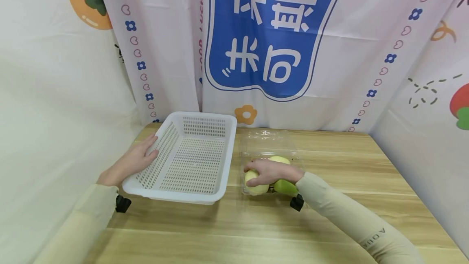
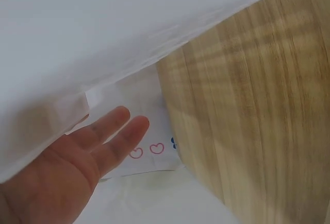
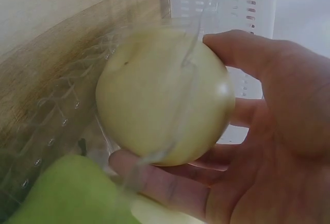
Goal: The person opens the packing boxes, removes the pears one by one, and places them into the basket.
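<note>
A: Where is the fruit being gripped?

B: A pale round fruit (image 3: 149, 95) is being clasped in the right hand (image 1: 272, 169) within a clear plastic container (image 3: 56, 116) — thumb on one side, fingers curled round the other, presumably because its smooth skin is best being secured from both flanks.

A: And at the left?

B: A white basket (image 1: 231, 150) is being held at its side rim by the left hand (image 1: 133, 160), the edge being caught between thumb and fingers; it is probably being steadied that way. Whether its base is being fully supported by the wooden table (image 1: 256, 231) cannot be told.

A: Is anything else being contained?

B: A green pear (image 1: 286, 188) and a second pale fruit (image 1: 280, 159) are being penned in beside the first. Behind them the clear lid (image 1: 269, 144) is being left folded back — likely so that the opening is not being blocked.
</note>
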{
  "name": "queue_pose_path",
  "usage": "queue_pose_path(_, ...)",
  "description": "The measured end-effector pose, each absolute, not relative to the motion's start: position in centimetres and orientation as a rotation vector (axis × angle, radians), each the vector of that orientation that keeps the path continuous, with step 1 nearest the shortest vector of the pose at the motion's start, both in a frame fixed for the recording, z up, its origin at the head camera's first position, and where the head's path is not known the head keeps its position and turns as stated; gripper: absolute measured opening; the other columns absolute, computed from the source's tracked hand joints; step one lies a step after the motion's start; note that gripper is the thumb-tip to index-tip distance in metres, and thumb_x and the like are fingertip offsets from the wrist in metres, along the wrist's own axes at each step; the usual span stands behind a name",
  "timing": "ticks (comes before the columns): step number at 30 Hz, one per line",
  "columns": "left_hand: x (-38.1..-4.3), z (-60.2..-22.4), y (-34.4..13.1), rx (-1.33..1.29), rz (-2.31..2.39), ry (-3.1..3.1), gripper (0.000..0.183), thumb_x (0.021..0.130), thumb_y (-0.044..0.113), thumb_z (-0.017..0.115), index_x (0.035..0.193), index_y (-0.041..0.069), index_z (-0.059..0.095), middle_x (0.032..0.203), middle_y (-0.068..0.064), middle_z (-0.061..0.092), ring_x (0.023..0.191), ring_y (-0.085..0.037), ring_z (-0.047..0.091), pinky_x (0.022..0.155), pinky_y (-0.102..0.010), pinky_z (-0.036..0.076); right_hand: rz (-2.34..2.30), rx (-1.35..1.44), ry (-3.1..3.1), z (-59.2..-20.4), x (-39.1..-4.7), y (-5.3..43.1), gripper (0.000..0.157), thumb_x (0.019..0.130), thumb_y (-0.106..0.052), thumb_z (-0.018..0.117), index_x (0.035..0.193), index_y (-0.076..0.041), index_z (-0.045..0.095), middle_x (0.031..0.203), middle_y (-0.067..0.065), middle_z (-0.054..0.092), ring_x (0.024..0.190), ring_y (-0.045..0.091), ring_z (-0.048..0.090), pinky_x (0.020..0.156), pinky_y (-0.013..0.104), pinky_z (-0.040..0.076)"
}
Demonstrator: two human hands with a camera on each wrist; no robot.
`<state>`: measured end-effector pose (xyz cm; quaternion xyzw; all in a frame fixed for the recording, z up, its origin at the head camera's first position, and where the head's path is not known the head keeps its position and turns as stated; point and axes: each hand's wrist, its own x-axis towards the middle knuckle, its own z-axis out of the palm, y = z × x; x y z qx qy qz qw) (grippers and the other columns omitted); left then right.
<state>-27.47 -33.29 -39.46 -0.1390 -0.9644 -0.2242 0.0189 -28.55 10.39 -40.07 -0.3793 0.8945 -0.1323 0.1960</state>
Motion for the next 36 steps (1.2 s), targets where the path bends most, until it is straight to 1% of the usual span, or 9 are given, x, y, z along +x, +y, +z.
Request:
queue_pose_path(5,-27.8,-39.1,-33.3,-0.446,-0.664,-2.985,0.062,0.103,0.025,0.046,0.151,-0.008,0.024,0.159,-0.031,0.014,0.144,-0.053,0.02,0.119,-0.064,0.02,-0.38,-1.076,2.511,-40.0,-28.6,10.4,0.052,0.092,-0.039,0.064,0.134,-0.009,0.057,0.13,0.008,0.063,0.11,0.021,0.06,0.083,0.033,0.051)
queue_pose_path(10,-28.1,-38.9,-33.2,-0.421,-0.636,-2.994,0.063,0.104,0.031,0.043,0.151,-0.007,0.024,0.159,-0.031,0.016,0.145,-0.052,0.02,0.119,-0.064,0.02,-0.393,-1.077,2.511,-39.9,-28.5,10.4,0.051,0.091,-0.037,0.065,0.133,-0.009,0.057,0.127,0.007,0.064,0.102,0.019,0.06,0.078,0.032,0.051)
queue_pose_path(16,-28.0,-39.2,-33.3,-0.391,-0.667,-3.032,0.073,0.104,0.047,0.036,0.153,-0.005,0.02,0.162,-0.028,0.008,0.148,-0.05,0.013,0.12,-0.064,0.015,-0.399,-1.072,2.519,-40.0,-28.3,10.3,0.051,0.092,-0.037,0.065,0.134,-0.01,0.057,0.127,0.005,0.064,0.099,0.015,0.058,0.074,0.029,0.05)
queue_pose_path(21,-28.0,-39.6,-33.2,-0.394,-0.679,-3.038,0.078,0.103,0.054,0.033,0.154,-0.004,0.02,0.163,-0.024,0.006,0.148,-0.049,0.011,0.121,-0.064,0.014,-0.399,-1.078,2.527,-40.2,-28.0,10.4,0.051,0.092,-0.038,0.065,0.135,-0.012,0.056,0.131,0.005,0.061,0.113,0.02,0.059,0.087,0.034,0.053)
queue_pose_path(23,-28.0,-39.7,-33.1,-0.396,-0.651,-3.04,0.078,0.103,0.053,0.035,0.154,-0.004,0.02,0.163,-0.025,0.006,0.148,-0.049,0.012,0.121,-0.063,0.015,-0.391,-1.079,2.526,-40.2,-27.8,10.5,0.053,0.091,-0.038,0.065,0.136,-0.012,0.055,0.134,0.006,0.059,0.118,0.022,0.057,0.091,0.035,0.052)
queue_pose_path(26,-27.9,-39.7,-32.9,-0.393,-0.603,-3.031,0.076,0.103,0.048,0.041,0.153,-0.005,0.02,0.162,-0.026,0.007,0.147,-0.05,0.014,0.121,-0.062,0.016,-0.389,-1.068,2.509,-40.1,-27.7,10.5,0.056,0.09,-0.036,0.067,0.138,-0.012,0.053,0.13,0.007,0.058,0.103,0.018,0.058,0.078,0.031,0.054)
queue_pose_path(28,-27.8,-39.7,-32.8,-0.393,-0.582,-3.021,0.073,0.103,0.042,0.044,0.153,-0.006,0.021,0.162,-0.027,0.009,0.147,-0.05,0.016,0.121,-0.062,0.017,-0.388,-1.074,2.5,-40.1,-27.8,10.5,0.056,0.088,-0.035,0.069,0.137,-0.011,0.053,0.121,0.006,0.059,0.092,0.014,0.056,0.068,0.027,0.052)
queue_pose_path(30,-27.7,-39.7,-32.7,-0.388,-0.565,-3.009,0.07,0.102,0.036,0.047,0.152,-0.006,0.022,0.161,-0.028,0.01,0.146,-0.05,0.018,0.121,-0.061,0.018,-0.392,-1.075,2.497,-40.1,-27.8,10.5,0.054,0.087,-0.034,0.07,0.134,-0.012,0.055,0.112,0.002,0.059,0.085,0.012,0.054,0.062,0.025,0.051)
queue_pose_path(36,-27.7,-39.8,-32.3,-0.377,-0.524,-2.988,0.067,0.101,0.028,0.05,0.151,-0.007,0.025,0.161,-0.028,0.014,0.146,-0.049,0.021,0.121,-0.059,0.02,-0.408,-1.075,2.508,-39.8,-28.0,10.6,0.053,0.084,-0.035,0.073,0.13,-0.013,0.057,0.101,-0.003,0.058,0.083,0.011,0.054,0.063,0.024,0.05)
